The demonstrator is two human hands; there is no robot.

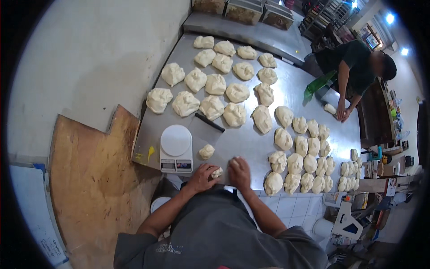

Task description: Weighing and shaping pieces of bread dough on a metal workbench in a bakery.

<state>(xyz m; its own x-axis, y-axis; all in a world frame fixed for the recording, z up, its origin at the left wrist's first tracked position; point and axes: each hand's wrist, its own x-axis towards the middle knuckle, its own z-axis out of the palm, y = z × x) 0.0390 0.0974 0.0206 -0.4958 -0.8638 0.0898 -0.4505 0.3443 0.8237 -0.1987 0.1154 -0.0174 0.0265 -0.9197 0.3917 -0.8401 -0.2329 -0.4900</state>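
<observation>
At the front edge of the steel table, my left hand [202,178] curls round a small piece of dough [217,172]. Close by on the right, my right hand [240,174] is bent with its fingers drawn in and slightly blurred; a pale bit shows at its fingertips, too small to make out. A dough lump [206,152] lies just beyond my left hand. To its left stands a white kitchen scale [176,144] with a bare round pan. A dark bar-shaped tool [209,122] rests on the table behind the lump.
Rows of large dough lumps [216,84] cover the far left, with smaller dough pieces [310,163] at the right. A co-worker [356,67] handles a dough roll [330,108] across the table, beside a green plastic sheet [319,85]. A yellow scraper [151,151] lies near the left edge.
</observation>
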